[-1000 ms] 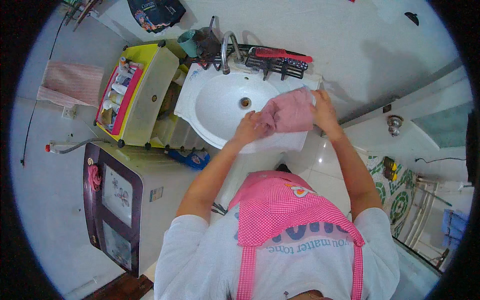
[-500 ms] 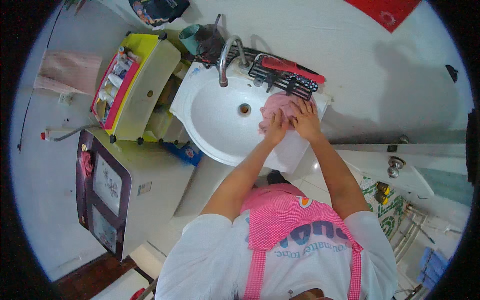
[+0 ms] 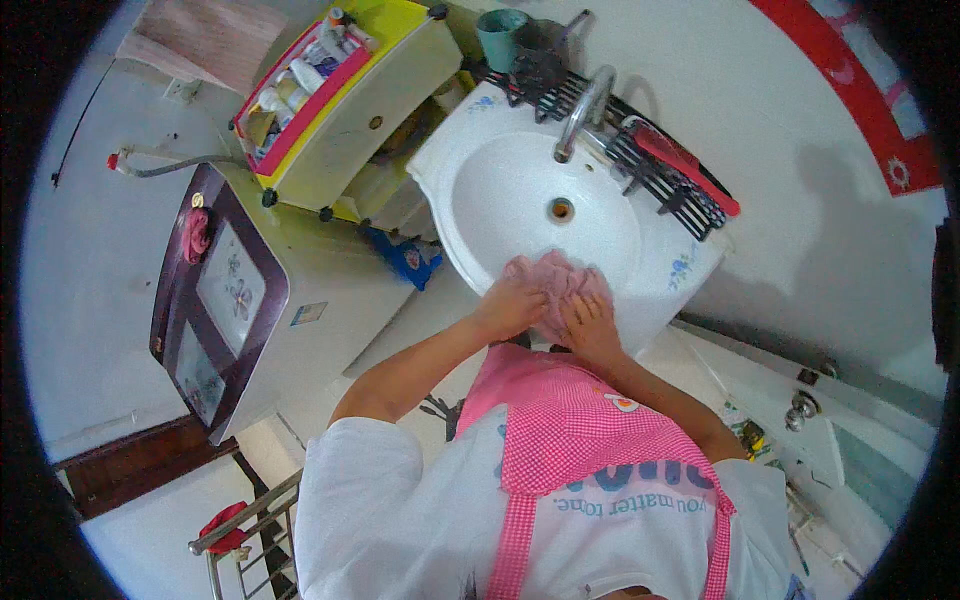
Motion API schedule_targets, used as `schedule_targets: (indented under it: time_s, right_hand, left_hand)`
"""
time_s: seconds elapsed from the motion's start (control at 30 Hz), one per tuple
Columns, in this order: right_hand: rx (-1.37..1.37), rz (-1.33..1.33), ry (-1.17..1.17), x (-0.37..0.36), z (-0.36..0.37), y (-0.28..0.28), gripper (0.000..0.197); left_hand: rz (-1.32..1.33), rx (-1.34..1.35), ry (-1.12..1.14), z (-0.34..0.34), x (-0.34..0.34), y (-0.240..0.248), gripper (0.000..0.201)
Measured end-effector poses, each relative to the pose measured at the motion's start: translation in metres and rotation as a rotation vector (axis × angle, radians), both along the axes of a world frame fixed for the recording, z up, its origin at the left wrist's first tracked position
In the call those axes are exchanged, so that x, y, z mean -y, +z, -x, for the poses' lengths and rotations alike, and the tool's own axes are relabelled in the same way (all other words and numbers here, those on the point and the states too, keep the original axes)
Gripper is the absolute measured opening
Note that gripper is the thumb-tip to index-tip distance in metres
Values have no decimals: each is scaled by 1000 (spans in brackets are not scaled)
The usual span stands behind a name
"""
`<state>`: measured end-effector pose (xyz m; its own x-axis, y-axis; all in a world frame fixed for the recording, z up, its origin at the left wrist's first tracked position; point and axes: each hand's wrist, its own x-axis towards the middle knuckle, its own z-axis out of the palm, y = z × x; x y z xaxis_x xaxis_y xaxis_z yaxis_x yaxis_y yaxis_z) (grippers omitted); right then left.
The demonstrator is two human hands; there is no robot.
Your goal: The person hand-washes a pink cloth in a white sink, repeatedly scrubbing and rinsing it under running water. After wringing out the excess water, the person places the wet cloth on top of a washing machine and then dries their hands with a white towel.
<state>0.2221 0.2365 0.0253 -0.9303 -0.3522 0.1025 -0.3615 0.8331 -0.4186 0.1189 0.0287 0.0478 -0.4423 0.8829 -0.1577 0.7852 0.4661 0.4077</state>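
A crumpled pink cloth [image 3: 553, 268] lies bunched over the near rim of the white washbasin [image 3: 480, 190], partly inside the bowl. My left hand [image 3: 510, 306] grips its left side with curled fingers. From the right, my right hand [image 3: 592, 328] has its fingers bent over the cloth and holds it against the rim. Both thumbs are hard to make out in the folds. Beyond the cloth are the drain [image 3: 561, 210] and the curved metal faucet [image 3: 585, 115]; no running water shows.
Black racks [image 3: 660, 180] behind the basin carry a red-handled brush or comb [image 3: 690, 170]. A green cup [image 3: 502, 38] stands at the back. To the left are a yellow and white cabinet [image 3: 350, 110] with bottles in a pink tray and a washing machine [image 3: 310, 290]. A door [image 3: 770, 395] is at right.
Both hands have brought the pink cloth from the basin's right counter to its near rim. The left hand has curled around it. The view has shifted and turned.
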Motion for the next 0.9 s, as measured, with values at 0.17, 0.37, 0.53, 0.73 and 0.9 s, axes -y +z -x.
schedule_targets:
  time_s: [0.17,0.37,0.53,0.73,0.9]
  right_hand:
    - [-32,72,68,76,44,-13,50]
    - [-60,300,-16,150,137,2,53]
    - [-97,138,-79,158,242,-8,55]
    - [-233,-119,-169,120,291,-21,43]
    - [-308,107,-435,148,313,-20,49]
  left_hand:
    - [25,-274,267,21,62,19,40]
    - [186,-153,416,93,110,3,55]
    - [-58,-358,349,192,113,-27,50]
    - [-124,-447,121,282,86,-36,59]
    - [-134,-453,78,325,73,-37,57]
